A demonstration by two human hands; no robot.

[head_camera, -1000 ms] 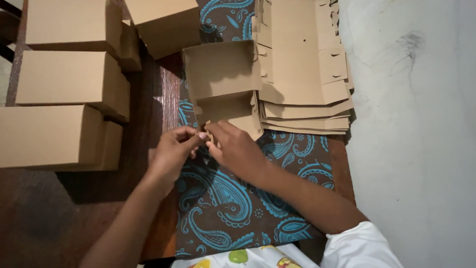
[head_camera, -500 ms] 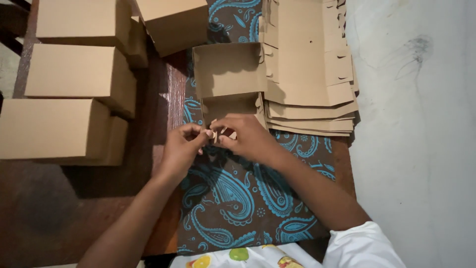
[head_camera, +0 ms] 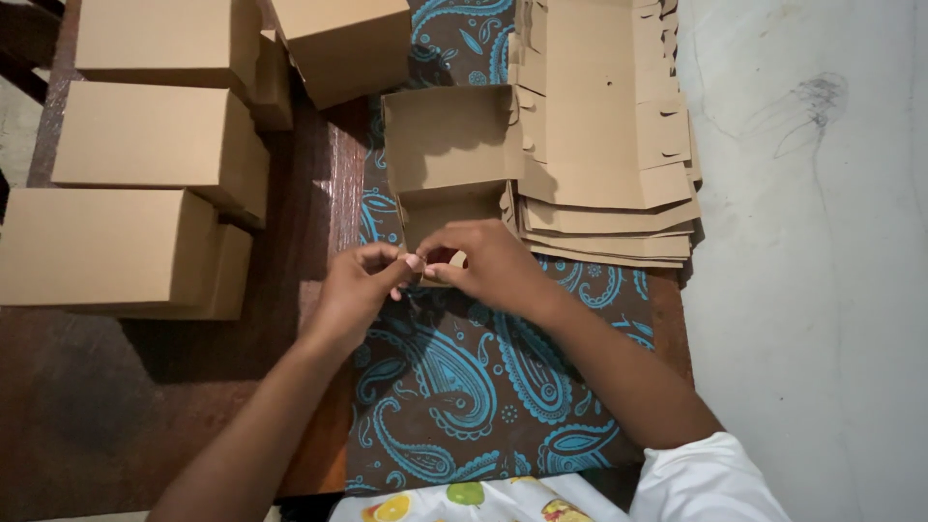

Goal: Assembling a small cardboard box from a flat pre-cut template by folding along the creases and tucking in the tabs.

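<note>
I pinch my left hand (head_camera: 360, 285) and right hand (head_camera: 488, 266) on the half-folded carton (head_camera: 447, 155) at twelve o'clock, steadying its near flap.

The scene was lit dimly and unevenly — the pale wall (head_camera: 822, 242) on the right was rendered brightest, while the dark wooden tabletop (head_camera: 116, 406) at lower left was sunk in murk. Soft shadows were cast to the left and below the folded boxes (head_camera: 145, 145), and a deep shadow was thrown inside the half-formed box (head_camera: 449, 145). A faint sheen was seen on the wood. Focus was held fairly well at the centre — slight softness and grain were noted in the dark corners.
</note>
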